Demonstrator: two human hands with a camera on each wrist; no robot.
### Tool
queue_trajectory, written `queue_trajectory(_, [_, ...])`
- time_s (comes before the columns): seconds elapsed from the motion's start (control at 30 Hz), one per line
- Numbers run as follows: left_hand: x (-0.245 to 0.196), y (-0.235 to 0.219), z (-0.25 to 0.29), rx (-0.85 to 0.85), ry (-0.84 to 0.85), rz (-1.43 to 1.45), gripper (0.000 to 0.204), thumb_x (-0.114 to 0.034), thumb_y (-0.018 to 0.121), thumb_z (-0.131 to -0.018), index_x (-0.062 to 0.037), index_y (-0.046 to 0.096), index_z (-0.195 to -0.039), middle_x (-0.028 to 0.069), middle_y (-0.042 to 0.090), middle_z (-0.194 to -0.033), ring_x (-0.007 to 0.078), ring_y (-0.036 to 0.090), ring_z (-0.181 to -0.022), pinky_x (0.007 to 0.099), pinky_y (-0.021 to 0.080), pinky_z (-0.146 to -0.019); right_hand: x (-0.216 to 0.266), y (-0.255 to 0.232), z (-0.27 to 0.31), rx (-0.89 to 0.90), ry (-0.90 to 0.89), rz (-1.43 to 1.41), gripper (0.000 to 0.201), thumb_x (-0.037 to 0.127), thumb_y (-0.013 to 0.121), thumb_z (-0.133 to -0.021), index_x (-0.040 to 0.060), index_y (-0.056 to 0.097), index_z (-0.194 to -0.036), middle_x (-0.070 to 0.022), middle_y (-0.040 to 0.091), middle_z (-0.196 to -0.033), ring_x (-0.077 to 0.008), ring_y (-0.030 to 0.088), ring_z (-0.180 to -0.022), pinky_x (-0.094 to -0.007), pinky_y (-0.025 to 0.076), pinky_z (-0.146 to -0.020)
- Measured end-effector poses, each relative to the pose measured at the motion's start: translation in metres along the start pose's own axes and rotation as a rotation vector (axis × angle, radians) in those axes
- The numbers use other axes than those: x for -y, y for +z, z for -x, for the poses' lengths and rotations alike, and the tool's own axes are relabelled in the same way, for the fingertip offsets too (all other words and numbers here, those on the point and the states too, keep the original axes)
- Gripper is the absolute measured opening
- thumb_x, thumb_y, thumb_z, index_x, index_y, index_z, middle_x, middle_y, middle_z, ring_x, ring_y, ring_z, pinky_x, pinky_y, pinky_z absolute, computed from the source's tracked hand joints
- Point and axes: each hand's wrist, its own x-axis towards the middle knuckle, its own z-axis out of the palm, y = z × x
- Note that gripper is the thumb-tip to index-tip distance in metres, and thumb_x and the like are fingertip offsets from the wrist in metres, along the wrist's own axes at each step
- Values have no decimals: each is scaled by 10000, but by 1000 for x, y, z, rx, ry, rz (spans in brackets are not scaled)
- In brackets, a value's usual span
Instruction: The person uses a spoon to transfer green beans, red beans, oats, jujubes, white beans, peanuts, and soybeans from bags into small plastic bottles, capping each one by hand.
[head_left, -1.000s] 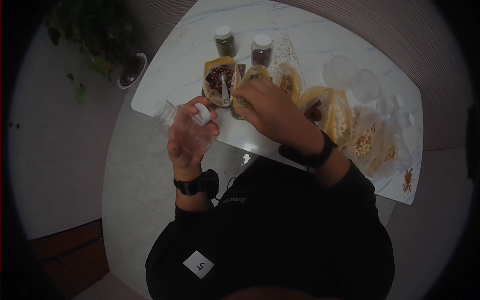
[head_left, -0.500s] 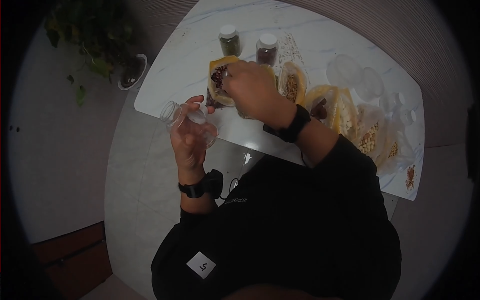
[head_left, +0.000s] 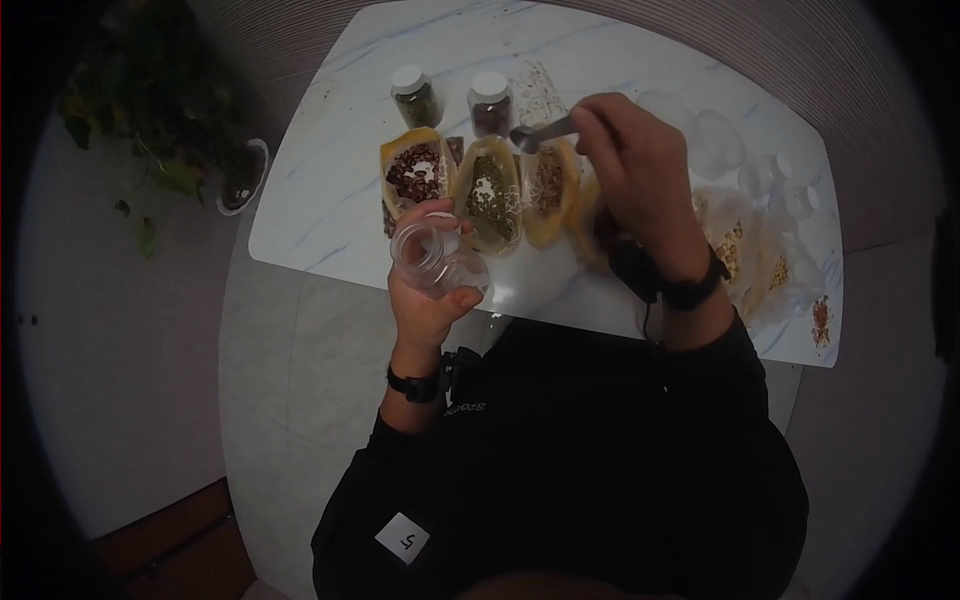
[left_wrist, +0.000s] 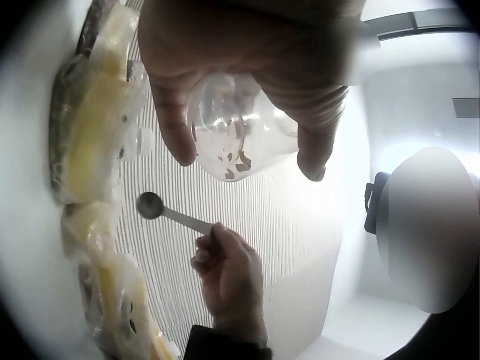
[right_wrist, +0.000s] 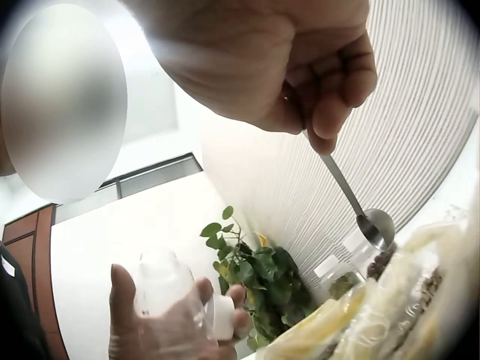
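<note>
My left hand [head_left: 422,318] grips a clear plastic jar [left_wrist: 232,135], its open mouth turned up toward the head camera. A white lid [right_wrist: 223,319] is tucked between the fingers of that same hand. My right hand [head_left: 645,175] pinches the handle of a metal measuring spoon [head_left: 545,133] held over the table. Below the spoon's bowl is a bag of brownish dried pieces [head_left: 548,190]. Left of it stand an open bag of green beans [head_left: 488,215] and an open bag of dark red beans [head_left: 415,172]. The left hand is just in front of the red bean bag.
Two filled jars with white lids, one green [head_left: 415,102] and one dark red [head_left: 490,108], stand behind the bags. More bags [head_left: 740,250] line the table's right side. Clear lids [head_left: 720,140] lie behind them, and crumbs [head_left: 821,320] lie at the right corner.
The right hand has reached into the red bean bag, taken the spoon out and carried it rightward. The left hand has moved right with the jar and turned its mouth upward.
</note>
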Motion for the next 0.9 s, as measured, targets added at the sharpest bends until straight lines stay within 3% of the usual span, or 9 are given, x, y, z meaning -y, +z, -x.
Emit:
queue_trajectory(0.07, [1, 7, -5, -12, -9, -26, 859, -490, 887, -589, -18, 522, -1208, 104, 442, -1313, 215, 552, -1122, 355, 480, -913, -12, -7, 11, -12, 80, 33, 114, 119, 602, -922, 16, 647, -938, -112, 655, -708, -197, 653, -622, -282, 490, -567])
queue_trajectory(0.17, [1, 19, -23, 15, 42, -79, 864, -488, 885, -595, -16, 516, -1218, 104, 448, -1306, 212, 551, -1117, 358, 469, -929, -28, -1, 25, 29, 213, -9, 115, 124, 601, -918, 19, 641, -942, -128, 654, -750, -246, 652, -657, -314, 495, -591])
queue_trajectory(0.23, [0, 28, -37, 34, 55, -51, 876, -484, 886, -598, -14, 505, -1231, 100, 451, -1301, 207, 550, -1111, 354, 467, -930, -35, 8, 30, 36, 49, 136, 126, 137, 598, -914, 19, 637, -933, -143, 645, -792, -312, 631, -697, -355, 494, -621])
queue_trajectory(0.33, [0, 43, -51, 44, 35, -12, 900, -483, 886, -602, -14, 483, -1256, 91, 464, -1278, 195, 550, -1095, 341, 464, -928, -47, 15, 36, 75, 12, 138, 133, 150, 596, -909, 23, 633, -918, -152, 634, -819, -359, 602, -726, -388, 486, -642])
queue_trajectory(0.47, [13, 47, -60, 21, -4, -48, 932, -472, 894, -598, -23, 455, -1286, 71, 494, -1224, 172, 551, -1075, 316, 461, -925, -51, 9, 39, 132, 56, 117, 138, 156, 593, -910, 22, 630, -912, -150, 625, -792, -351, 599, -704, -385, 481, -633])
queue_trajectory(0.63, [24, 46, -56, -16, -62, -74, 918, -453, 901, -599, -27, 457, -1281, 57, 504, -1200, 160, 543, -1074, 300, 459, -918, -51, -1, 38, 287, 382, -88, 168, 170, 577, -919, 11, 630, -928, -143, 621, -700, -279, 608, -601, -351, 473, -583])
queue_trajectory(0.77, [31, 41, -56, -17, 0, -223, 896, -446, 895, -611, -24, 458, -1270, 60, 474, -1238, 164, 525, -1092, 304, 453, -921, -58, 8, 42, 232, 400, -206, 182, 176, 568, -926, 6, 631, -942, -123, 627, -668, -226, 604, -561, -333, 468, -556])
queue_trajectory(0.87, [32, 43, -56, -30, 5, -272, 882, -437, 892, -617, -19, 461, -1263, 69, 447, -1266, 171, 509, -1117, 314, 442, -941, -60, 9, 44, 336, 482, -333, 186, 188, 575, -936, 14, 639, -939, -72, 630, -654, -150, 600, -569, -290, 457, -542])
queue_trajectory(0.9, [34, 42, -57, -31, 4, -273, 882, -437, 892, -617, -19, 461, -1263, 69, 447, -1266, 171, 509, -1117, 314, 442, -941, -57, 4, 41, 361, 613, -400, 191, 199, 578, -942, 19, 642, -943, -45, 621, -647, -115, 588, -574, -265, 448, -538])
